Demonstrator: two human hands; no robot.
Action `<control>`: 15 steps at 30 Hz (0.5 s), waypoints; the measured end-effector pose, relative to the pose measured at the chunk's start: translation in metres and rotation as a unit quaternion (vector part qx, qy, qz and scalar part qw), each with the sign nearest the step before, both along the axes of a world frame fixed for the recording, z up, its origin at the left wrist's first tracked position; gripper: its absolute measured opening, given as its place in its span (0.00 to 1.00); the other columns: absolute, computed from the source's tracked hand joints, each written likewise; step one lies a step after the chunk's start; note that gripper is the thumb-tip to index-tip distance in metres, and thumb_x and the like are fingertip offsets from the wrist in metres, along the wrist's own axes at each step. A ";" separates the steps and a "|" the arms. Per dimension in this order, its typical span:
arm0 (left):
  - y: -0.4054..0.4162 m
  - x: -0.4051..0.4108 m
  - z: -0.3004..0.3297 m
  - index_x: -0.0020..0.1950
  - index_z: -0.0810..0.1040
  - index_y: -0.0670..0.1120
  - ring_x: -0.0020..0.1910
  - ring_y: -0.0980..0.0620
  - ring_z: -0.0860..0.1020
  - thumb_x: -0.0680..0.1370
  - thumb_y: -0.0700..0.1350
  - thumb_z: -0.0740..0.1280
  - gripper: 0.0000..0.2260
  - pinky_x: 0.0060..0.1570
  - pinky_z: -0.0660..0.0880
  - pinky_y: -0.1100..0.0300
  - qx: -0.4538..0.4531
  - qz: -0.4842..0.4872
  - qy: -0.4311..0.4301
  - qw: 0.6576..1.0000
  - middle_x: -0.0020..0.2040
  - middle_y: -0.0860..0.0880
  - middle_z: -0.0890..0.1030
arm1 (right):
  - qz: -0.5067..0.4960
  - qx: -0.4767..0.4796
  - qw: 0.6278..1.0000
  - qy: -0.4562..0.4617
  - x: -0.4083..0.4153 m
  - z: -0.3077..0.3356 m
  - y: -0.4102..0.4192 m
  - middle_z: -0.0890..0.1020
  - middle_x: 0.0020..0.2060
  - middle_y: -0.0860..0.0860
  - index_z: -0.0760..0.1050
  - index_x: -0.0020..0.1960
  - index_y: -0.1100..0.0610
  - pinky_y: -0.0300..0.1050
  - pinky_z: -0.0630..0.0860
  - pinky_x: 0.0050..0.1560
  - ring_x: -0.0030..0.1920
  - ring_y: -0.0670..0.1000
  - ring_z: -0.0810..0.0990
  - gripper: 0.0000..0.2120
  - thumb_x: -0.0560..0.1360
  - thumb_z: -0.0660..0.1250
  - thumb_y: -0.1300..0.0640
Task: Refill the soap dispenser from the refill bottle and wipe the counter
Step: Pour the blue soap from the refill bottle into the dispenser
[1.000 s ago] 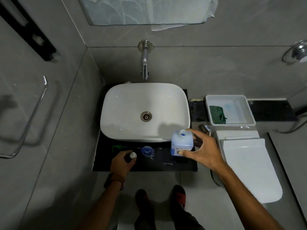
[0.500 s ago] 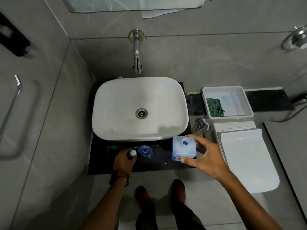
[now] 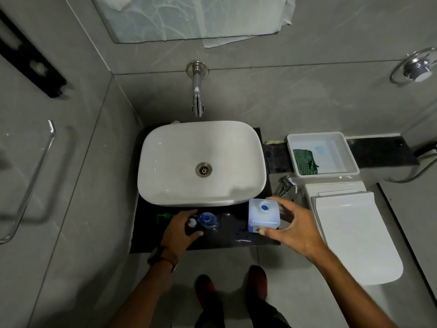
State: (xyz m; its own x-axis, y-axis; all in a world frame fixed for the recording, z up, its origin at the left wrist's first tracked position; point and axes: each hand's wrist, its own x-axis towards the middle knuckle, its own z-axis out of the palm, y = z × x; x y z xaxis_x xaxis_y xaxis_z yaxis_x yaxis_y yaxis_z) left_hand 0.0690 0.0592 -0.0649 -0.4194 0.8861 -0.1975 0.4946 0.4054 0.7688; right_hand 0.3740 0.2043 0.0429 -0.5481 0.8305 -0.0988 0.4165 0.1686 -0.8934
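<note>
A square translucent refill bottle [image 3: 262,218] with blue liquid and an open neck stands upright at the right end of the black counter [image 3: 231,235]; whether it rests on it I cannot tell. My right hand [image 3: 293,228] grips it from the right side. A small clear soap dispenser [image 3: 208,220] with blue liquid stands open in front of the sink. Its green pump [image 3: 163,216] lies further left. My left hand [image 3: 177,233] curls around a small dark item with a white top [image 3: 192,223], just left of the dispenser.
A white basin [image 3: 179,157] fills most of the counter, under a wall tap [image 3: 197,95]. To the right, a white tray [image 3: 321,134] holds a green checked cloth [image 3: 305,162]. A closed toilet [image 3: 354,233] stands right of the counter. A towel bar [image 3: 35,176] is on the left wall.
My right hand has lowered the refill bottle toward the counter's right end. My left hand stayed by the dispenser, its fingers a little looser. The view shifted slightly.
</note>
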 end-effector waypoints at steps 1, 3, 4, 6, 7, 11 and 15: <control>0.002 0.001 0.003 0.66 0.76 0.47 0.60 0.51 0.77 0.65 0.42 0.82 0.31 0.63 0.74 0.56 0.007 -0.023 0.002 1.000 0.61 0.52 0.78 | -0.001 0.000 1.000 -0.001 0.001 0.000 0.001 0.84 0.56 0.33 0.77 0.60 0.30 0.25 0.76 0.55 0.58 0.37 0.82 0.39 0.59 0.87 0.59; 0.009 0.004 0.007 0.68 0.76 0.46 0.62 0.51 0.75 0.65 0.42 0.82 0.33 0.64 0.72 0.57 0.005 -0.044 0.003 0.999 0.63 0.52 0.77 | -0.004 0.001 1.000 -0.003 0.003 -0.001 0.001 0.84 0.56 0.32 0.77 0.60 0.30 0.25 0.75 0.56 0.59 0.36 0.82 0.39 0.59 0.87 0.58; 0.012 0.006 0.007 0.68 0.76 0.46 0.63 0.51 0.75 0.65 0.42 0.82 0.33 0.65 0.71 0.58 -0.001 -0.044 0.000 0.999 0.64 0.51 0.77 | -0.003 0.003 1.000 -0.006 0.003 -0.002 0.001 0.84 0.56 0.32 0.77 0.60 0.29 0.25 0.75 0.56 0.59 0.36 0.82 0.39 0.59 0.87 0.57; 0.016 0.010 0.005 0.68 0.76 0.45 0.64 0.49 0.74 0.66 0.40 0.82 0.32 0.66 0.70 0.57 -0.010 -0.034 -0.015 0.999 0.64 0.47 0.77 | -0.002 0.006 1.000 -0.011 0.004 -0.004 -0.001 0.83 0.56 0.31 0.76 0.60 0.28 0.24 0.75 0.55 0.60 0.36 0.81 0.39 0.59 0.87 0.56; 0.017 0.012 0.002 0.68 0.76 0.45 0.64 0.48 0.75 0.66 0.39 0.81 0.32 0.67 0.71 0.55 -0.012 -0.029 -0.025 0.999 0.64 0.46 0.78 | -0.002 0.007 1.000 -0.015 0.005 -0.006 -0.001 0.82 0.56 0.30 0.75 0.61 0.28 0.24 0.75 0.55 0.60 0.35 0.81 0.39 0.59 0.87 0.55; 0.021 0.017 -0.010 0.66 0.77 0.42 0.62 0.45 0.77 0.67 0.37 0.80 0.29 0.63 0.76 0.49 -0.023 -0.011 -0.041 0.999 0.62 0.43 0.79 | -0.005 0.006 1.000 -0.027 0.010 -0.014 -0.005 0.82 0.58 0.30 0.74 0.62 0.28 0.25 0.75 0.55 0.61 0.36 0.80 0.39 0.60 0.86 0.51; 0.024 0.020 -0.017 0.60 0.80 0.42 0.56 0.45 0.79 0.66 0.38 0.81 0.24 0.59 0.78 0.49 -0.033 0.004 -0.042 0.999 0.56 0.44 0.82 | -0.013 0.001 0.999 -0.035 0.017 -0.021 -0.007 0.81 0.58 0.29 0.72 0.63 0.26 0.26 0.76 0.56 0.61 0.36 0.80 0.39 0.60 0.86 0.49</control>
